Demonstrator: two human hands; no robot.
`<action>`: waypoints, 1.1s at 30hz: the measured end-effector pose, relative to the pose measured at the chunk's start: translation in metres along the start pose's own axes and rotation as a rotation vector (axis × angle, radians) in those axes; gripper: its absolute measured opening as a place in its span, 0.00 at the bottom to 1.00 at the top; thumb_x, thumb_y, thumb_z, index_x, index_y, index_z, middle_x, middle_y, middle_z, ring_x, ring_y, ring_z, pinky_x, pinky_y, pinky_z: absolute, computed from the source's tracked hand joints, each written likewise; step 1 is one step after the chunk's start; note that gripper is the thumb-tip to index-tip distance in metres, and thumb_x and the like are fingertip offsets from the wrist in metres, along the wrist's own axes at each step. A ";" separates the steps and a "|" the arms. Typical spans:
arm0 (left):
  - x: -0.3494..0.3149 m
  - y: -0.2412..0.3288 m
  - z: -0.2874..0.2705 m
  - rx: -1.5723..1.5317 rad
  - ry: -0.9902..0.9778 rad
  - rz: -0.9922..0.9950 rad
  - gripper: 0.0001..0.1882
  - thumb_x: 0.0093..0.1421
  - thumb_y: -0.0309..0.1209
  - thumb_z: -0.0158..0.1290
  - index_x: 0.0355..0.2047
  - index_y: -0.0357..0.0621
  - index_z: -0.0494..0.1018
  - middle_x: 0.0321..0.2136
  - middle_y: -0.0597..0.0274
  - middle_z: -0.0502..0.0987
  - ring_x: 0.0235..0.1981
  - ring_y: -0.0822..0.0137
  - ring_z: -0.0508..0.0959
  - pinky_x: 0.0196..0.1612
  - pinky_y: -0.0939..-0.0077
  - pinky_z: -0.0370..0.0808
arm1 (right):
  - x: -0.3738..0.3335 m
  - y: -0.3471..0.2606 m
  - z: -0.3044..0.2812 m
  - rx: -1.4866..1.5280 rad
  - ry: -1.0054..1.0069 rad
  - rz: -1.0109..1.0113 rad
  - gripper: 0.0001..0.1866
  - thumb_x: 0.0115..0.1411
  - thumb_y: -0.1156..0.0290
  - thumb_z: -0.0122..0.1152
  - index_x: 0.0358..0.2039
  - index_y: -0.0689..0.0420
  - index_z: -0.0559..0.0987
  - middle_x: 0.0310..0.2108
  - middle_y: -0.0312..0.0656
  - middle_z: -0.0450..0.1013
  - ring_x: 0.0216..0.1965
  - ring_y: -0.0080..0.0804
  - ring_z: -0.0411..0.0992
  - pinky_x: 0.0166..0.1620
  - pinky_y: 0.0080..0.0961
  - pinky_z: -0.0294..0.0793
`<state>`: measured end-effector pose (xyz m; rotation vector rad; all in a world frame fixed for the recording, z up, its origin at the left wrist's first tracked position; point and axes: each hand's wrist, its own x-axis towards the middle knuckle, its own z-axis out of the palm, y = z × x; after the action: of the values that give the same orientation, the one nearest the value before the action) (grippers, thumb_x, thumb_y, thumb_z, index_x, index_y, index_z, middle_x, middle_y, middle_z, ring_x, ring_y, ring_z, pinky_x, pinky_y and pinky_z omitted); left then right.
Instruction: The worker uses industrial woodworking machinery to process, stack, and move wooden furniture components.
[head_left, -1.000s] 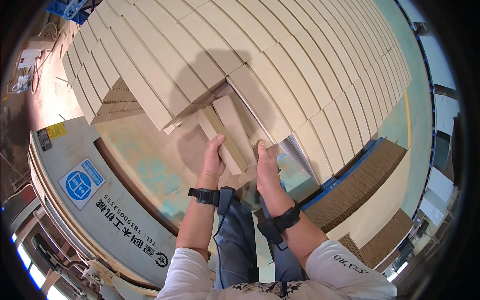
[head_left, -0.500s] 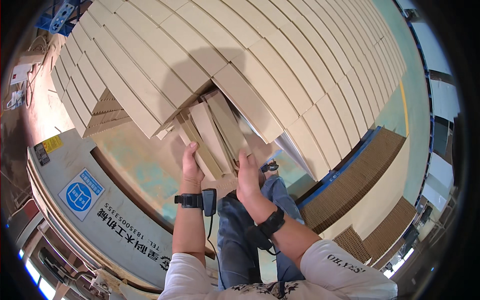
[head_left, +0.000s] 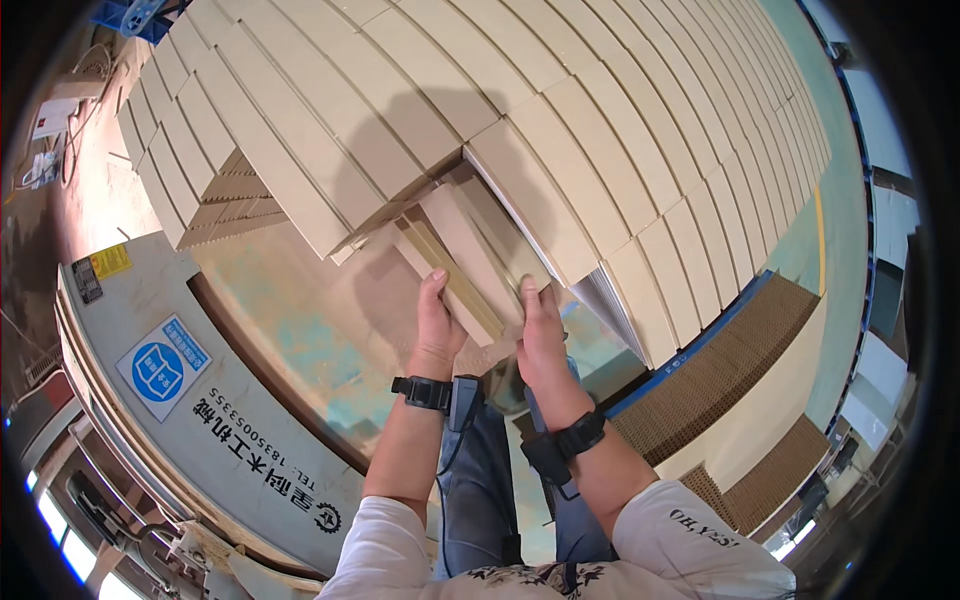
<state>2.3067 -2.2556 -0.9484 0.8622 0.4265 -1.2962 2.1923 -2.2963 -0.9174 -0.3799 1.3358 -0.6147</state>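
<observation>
Gaps between the boards [head_left: 467,255] have narrowed since half a second ago. Their long axes slant from upper left to lower right, far ends beside the stack [head_left: 575,160]. Left hand [head_left: 437,320] and right hand [head_left: 542,328] hold them between, thumbs uppermost, forearms converging; other fingers mostly hidden.

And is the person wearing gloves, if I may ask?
No, the left hand and right hand show bare skin against the boards.
</observation>
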 end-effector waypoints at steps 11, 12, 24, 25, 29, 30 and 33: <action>0.008 0.013 -0.011 0.159 -0.016 -0.035 0.21 0.50 0.32 0.51 0.43 0.35 0.65 0.37 0.59 0.72 0.38 0.67 0.72 0.43 0.72 0.70 | 0.009 -0.007 0.006 -0.041 -0.064 0.032 0.24 0.62 0.66 0.45 0.57 0.58 0.56 0.51 0.39 0.62 0.51 0.29 0.62 0.51 0.25 0.63; 0.008 0.016 -0.004 0.153 -0.012 -0.037 0.21 0.50 0.32 0.51 0.43 0.35 0.65 0.37 0.59 0.72 0.38 0.67 0.72 0.43 0.72 0.70 | 0.011 -0.008 0.000 -0.108 -0.117 0.028 0.23 0.62 0.65 0.44 0.56 0.58 0.57 0.51 0.39 0.62 0.51 0.28 0.62 0.51 0.25 0.63; -0.017 0.006 -0.046 0.101 -0.014 -0.160 0.21 0.54 0.36 0.47 0.43 0.33 0.66 0.38 0.53 0.72 0.39 0.61 0.74 0.45 0.68 0.72 | -0.025 0.030 -0.009 -0.811 -0.288 -0.157 0.32 0.59 0.56 0.50 0.56 0.63 0.57 0.52 0.49 0.61 0.49 0.32 0.65 0.49 0.24 0.65; -0.021 0.004 -0.052 0.086 -0.028 -0.160 0.21 0.54 0.37 0.47 0.44 0.33 0.65 0.39 0.52 0.72 0.39 0.60 0.74 0.45 0.67 0.72 | -0.026 0.031 -0.016 -0.815 -0.291 -0.158 0.32 0.59 0.56 0.50 0.56 0.63 0.57 0.52 0.49 0.61 0.49 0.32 0.65 0.49 0.24 0.65; -0.035 0.003 -0.077 0.092 -0.073 -0.186 0.25 0.53 0.37 0.49 0.47 0.32 0.63 0.40 0.51 0.72 0.40 0.59 0.75 0.45 0.65 0.72 | -0.044 0.031 -0.016 -0.757 -0.397 -0.081 0.30 0.56 0.66 0.55 0.55 0.62 0.56 0.48 0.46 0.63 0.49 0.31 0.64 0.49 0.25 0.65; -0.038 0.001 -0.079 0.087 -0.070 -0.180 0.25 0.53 0.37 0.49 0.47 0.32 0.63 0.40 0.51 0.72 0.40 0.59 0.75 0.45 0.65 0.72 | -0.045 0.035 -0.020 -0.695 -0.379 -0.107 0.28 0.55 0.69 0.56 0.54 0.60 0.57 0.45 0.43 0.64 0.49 0.29 0.63 0.50 0.26 0.65; -0.045 -0.001 -0.080 0.130 -0.093 -0.278 0.26 0.51 0.35 0.51 0.47 0.32 0.62 0.41 0.51 0.72 0.41 0.59 0.75 0.45 0.65 0.72 | -0.043 0.034 -0.030 -0.695 -0.383 -0.056 0.32 0.48 0.75 0.60 0.53 0.59 0.56 0.45 0.42 0.63 0.49 0.29 0.63 0.50 0.28 0.65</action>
<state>2.3087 -2.1659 -0.9674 0.8678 0.4017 -1.6278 2.1649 -2.2406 -0.9095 -1.0467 1.1349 -0.0878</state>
